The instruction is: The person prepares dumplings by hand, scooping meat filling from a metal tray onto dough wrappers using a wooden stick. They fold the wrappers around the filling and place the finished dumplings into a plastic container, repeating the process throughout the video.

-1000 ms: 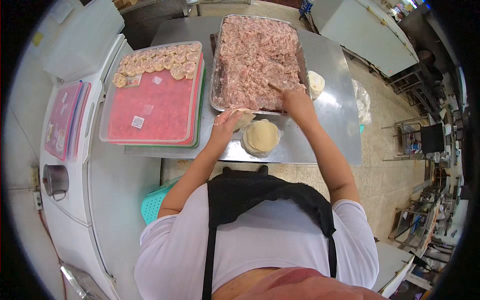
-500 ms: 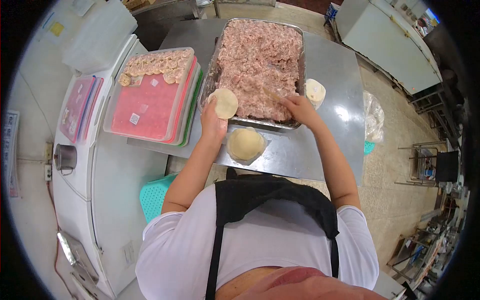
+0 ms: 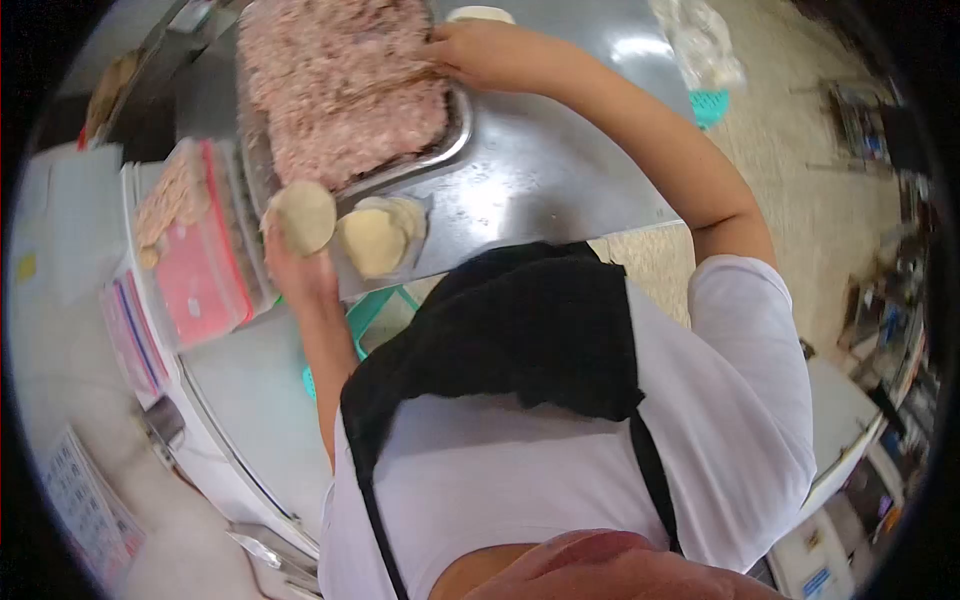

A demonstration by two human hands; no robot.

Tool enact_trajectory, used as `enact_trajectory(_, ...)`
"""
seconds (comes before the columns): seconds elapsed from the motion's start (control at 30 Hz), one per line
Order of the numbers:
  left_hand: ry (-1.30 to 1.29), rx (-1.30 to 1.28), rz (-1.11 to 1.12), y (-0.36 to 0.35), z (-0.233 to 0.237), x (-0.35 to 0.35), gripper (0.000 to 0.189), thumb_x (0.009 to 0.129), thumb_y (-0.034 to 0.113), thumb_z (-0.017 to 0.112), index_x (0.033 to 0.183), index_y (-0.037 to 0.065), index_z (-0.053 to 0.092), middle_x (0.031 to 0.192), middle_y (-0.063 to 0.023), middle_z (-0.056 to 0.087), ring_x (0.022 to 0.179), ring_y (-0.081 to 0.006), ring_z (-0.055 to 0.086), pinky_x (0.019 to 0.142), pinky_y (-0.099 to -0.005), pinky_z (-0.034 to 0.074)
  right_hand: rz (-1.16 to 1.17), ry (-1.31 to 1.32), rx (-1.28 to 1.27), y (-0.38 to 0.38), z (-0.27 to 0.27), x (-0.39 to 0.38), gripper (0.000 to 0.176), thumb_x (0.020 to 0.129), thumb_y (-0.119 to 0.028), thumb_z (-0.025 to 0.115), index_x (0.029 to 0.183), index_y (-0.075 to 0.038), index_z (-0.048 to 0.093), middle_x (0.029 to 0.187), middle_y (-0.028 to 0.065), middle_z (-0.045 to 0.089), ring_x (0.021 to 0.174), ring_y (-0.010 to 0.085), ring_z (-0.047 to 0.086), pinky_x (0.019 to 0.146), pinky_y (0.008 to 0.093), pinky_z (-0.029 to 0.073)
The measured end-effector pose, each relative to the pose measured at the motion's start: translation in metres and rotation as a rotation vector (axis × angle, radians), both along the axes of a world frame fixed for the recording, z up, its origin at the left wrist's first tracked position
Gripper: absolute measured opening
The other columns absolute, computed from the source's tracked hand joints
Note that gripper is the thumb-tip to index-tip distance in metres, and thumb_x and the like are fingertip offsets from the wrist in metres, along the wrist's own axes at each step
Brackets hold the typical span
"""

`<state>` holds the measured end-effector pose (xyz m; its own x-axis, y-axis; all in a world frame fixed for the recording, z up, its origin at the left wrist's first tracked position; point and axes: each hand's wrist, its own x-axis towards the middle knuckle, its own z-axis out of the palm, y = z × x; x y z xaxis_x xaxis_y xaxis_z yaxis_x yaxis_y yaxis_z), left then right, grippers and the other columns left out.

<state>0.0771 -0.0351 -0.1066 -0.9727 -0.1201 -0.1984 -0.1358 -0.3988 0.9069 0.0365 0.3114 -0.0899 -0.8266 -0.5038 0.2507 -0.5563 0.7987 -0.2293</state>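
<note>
My left hand (image 3: pixel 296 268) holds a round, pale dumpling wrapper (image 3: pixel 304 218) up beside the near left corner of a metal tray (image 3: pixel 462 132). Ground meat filling (image 3: pixel 340 90) is heaped in that tray. At the tray's right edge, my right hand (image 3: pixel 490 54) has its fingers closed on a thin wooden spatula (image 3: pixel 405 78), blurred against the meat. A stack of wrappers (image 3: pixel 373 242) lies on the steel table just right of my left hand. Another pale stack (image 3: pixel 482 15) shows partly behind my right hand.
Left of the meat tray, a pink-lined plastic container (image 3: pixel 207 285) carries rows of filled dumplings (image 3: pixel 172 203). It stands by a white freezer (image 3: pixel 240 400). A plastic bag (image 3: pixel 705 45) and a teal basket (image 3: pixel 709 107) are beyond the steel table (image 3: pixel 560 165) on the right.
The view has turned and shifted, so the table appears higher and further left. My right hand has moved along the tray's right side, away from me. My left hand keeps hold of the wrapper.
</note>
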Motion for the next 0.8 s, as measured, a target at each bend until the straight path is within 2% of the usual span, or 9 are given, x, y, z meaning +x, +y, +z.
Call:
enact_trajectory(0.13,0.005,-0.131,-0.043,-0.007,0.012,0.001,0.036,0.096,0.015,0.045,0.127,-0.002,0.048,0.127,-0.0147,0.054,0.117,-0.0278,0.053,0.099,-0.0417,0.045,-0.168,0.049,-0.146,0.023,0.030,0.059,0.020,0.086,-0.022,0.058,0.098,-0.005,0.062,0.089,0.0164,0.061,0.093,0.0336,0.061,0.078,0.0446,0.049)
enact_trajectory(0.2,0.009,-0.171,-0.095,-0.013,0.017,-0.002,0.036,0.095,0.016,0.045,0.127,-0.002,0.048,0.127,-0.0144,0.054,0.117,-0.0278,0.053,0.099,-0.0416,0.045,-0.241,-0.017,-0.246,0.044,0.036,0.105,0.022,0.092,-0.023,0.055,0.089,-0.002,0.059,0.075,0.0145,0.056,0.077,0.0326,0.059,0.072,0.0402,0.048)
enact_trajectory(0.33,0.046,-0.226,-0.201,-0.007,0.030,-0.013,0.035,0.095,0.016,0.048,0.125,-0.003,0.049,0.125,-0.0145,0.054,0.116,-0.0280,0.054,0.098,-0.0420,0.045,-0.537,-0.586,-0.348,0.062,0.070,0.217,0.018,0.090,-0.019,0.060,0.084,-0.003,0.057,0.073,0.0072,0.055,0.069,0.0187,0.054,0.065,0.0276,0.043)
enact_trajectory(0.4,0.080,-0.200,-0.268,-0.009,0.029,-0.025,0.035,0.095,0.015,0.049,0.125,-0.003,0.049,0.123,-0.0150,0.055,0.115,-0.0280,0.055,0.095,-0.0423,0.047,-0.635,-0.728,-0.553,0.062,0.056,0.276,0.023,0.089,-0.026,0.061,0.090,-0.003,0.061,0.079,0.0106,0.062,0.072,0.0242,0.059,0.067,0.0359,0.046)
enact_trajectory(0.47,0.086,-0.211,-0.329,0.000,0.036,-0.032,0.035,0.095,0.016,0.050,0.125,-0.003,0.050,0.123,-0.0151,0.055,0.114,-0.0280,0.055,0.095,-0.0423,0.048,-0.796,-1.008,-0.537,0.052,0.042,0.324,0.024,0.085,-0.027,0.065,0.093,-0.004,0.063,0.083,0.0087,0.065,0.075,0.0228,0.060,0.069,0.0361,0.047)
enact_trajectory(0.57,0.088,-0.222,-0.381,0.017,0.046,-0.037,0.035,0.095,0.017,0.051,0.123,-0.004,0.051,0.122,-0.0153,0.056,0.114,-0.0278,0.055,0.095,-0.0421,0.048,-0.877,-1.161,-0.392,0.032,0.005,0.383,0.027,0.082,-0.028,0.068,0.093,-0.004,0.064,0.081,0.0081,0.065,0.078,0.0224,0.061,0.070,0.0350,0.048)
enact_trajectory(0.67,0.095,-0.239,-0.402,0.028,0.053,-0.035,0.036,0.095,0.019,0.052,0.122,-0.005,0.052,0.122,-0.0157,0.056,0.113,-0.0274,0.055,0.095,-0.0415,0.048,-0.918,-1.312,-0.475,0.013,-0.015,0.417,0.032,0.081,-0.033,0.070,0.091,-0.003,0.065,0.079,0.0080,0.065,0.077,0.0201,0.062,0.069,0.0334,0.049)
enact_trajectory(0.73,0.106,-0.254,-0.412,0.032,0.056,-0.033,0.036,0.095,0.020,0.052,0.121,-0.005,0.052,0.122,-0.0159,0.056,0.113,-0.0272,0.056,0.095,-0.0411,0.048,-0.890,-1.463,-0.639,0.000,-0.013,0.425,0.040,0.078,-0.043,0.071,0.087,-0.004,0.067,0.078,0.0078,0.065,0.075,0.0187,0.062,0.067,0.0328,0.049)
enact_trajectory(0.8,0.125,-0.267,-0.467,0.033,0.058,-0.030,0.040,0.096,0.024,0.051,0.124,-0.004,0.051,0.124,-0.0161,0.055,0.116,-0.0267,0.053,0.100,-0.0399,0.043,-0.905,-1.455,-0.678,-0.011,-0.018,0.433,0.045,0.076,-0.048,0.072,0.085,-0.004,0.068,0.077,0.0076,0.065,0.074,0.0184,0.062,0.066,0.0325,0.049)
